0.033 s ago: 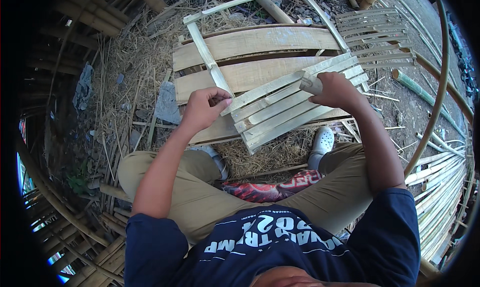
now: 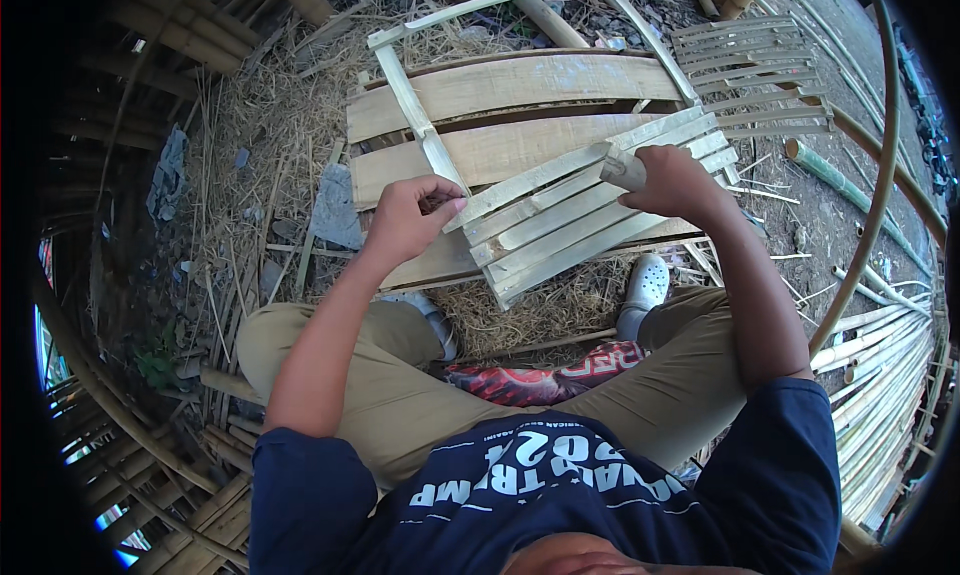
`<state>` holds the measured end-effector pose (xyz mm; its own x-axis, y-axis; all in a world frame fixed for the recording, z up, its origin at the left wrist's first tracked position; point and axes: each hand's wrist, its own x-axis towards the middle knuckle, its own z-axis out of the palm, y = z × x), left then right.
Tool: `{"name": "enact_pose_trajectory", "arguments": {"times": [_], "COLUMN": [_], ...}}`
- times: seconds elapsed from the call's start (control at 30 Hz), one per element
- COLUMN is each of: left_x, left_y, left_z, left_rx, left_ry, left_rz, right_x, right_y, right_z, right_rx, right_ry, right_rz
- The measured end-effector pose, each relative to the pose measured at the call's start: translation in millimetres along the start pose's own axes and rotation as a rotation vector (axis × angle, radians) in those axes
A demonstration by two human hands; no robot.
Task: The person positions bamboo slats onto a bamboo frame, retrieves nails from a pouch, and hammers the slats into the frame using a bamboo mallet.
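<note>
A bamboo frame of split strips (image 2: 560, 220) lies across wooden planks (image 2: 500, 95) on the ground in front of me. Several pale slats run side by side at its near end; two side strips reach away to a single crosspiece (image 2: 500, 5) at the far end. At the near left corner, my left hand (image 2: 412, 215) is closed in a pinch by the end of a slat; whatever sits between its fingertips is too small to make out. My right hand (image 2: 675, 185) grips a short, pale wooden block (image 2: 625, 169) just over the slats, toward their right end.
A row of thin curved bamboo strips (image 2: 750, 70) lies at the far right. Nearer on the right are a green bamboo pole (image 2: 850, 190) and a pile of split bamboo (image 2: 880, 395). Straw and a grey cloth scrap (image 2: 338, 207) cover the ground at left.
</note>
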<state>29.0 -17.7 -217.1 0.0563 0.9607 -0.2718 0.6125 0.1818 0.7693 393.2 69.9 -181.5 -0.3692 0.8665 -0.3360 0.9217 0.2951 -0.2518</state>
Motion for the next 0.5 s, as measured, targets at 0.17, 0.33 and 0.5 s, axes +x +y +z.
{"name": "enact_pose_trajectory", "arguments": {"times": [0.17, 0.33, 0.5], "left_x": [0.0, -1.7, -9.1], "left_y": [-20.2, -22.0, -23.0], "left_z": [11.2, 17.5, 23.3], "left_rx": [0.001, 0.091, -0.004], "left_ry": [0.162, 0.178, 0.217], "left_rz": [0.299, 0.410, 0.303], "right_x": [-2.1, -6.1, -8.1], "right_y": [0.9, -0.2, -8.9], "right_z": [0.4, 2.4, 1.4], "right_rx": [-0.018, -0.033, -0.042], "right_ry": [-0.019, -0.025, -0.090], "right_rz": [-0.004, -0.017, -0.021]}}
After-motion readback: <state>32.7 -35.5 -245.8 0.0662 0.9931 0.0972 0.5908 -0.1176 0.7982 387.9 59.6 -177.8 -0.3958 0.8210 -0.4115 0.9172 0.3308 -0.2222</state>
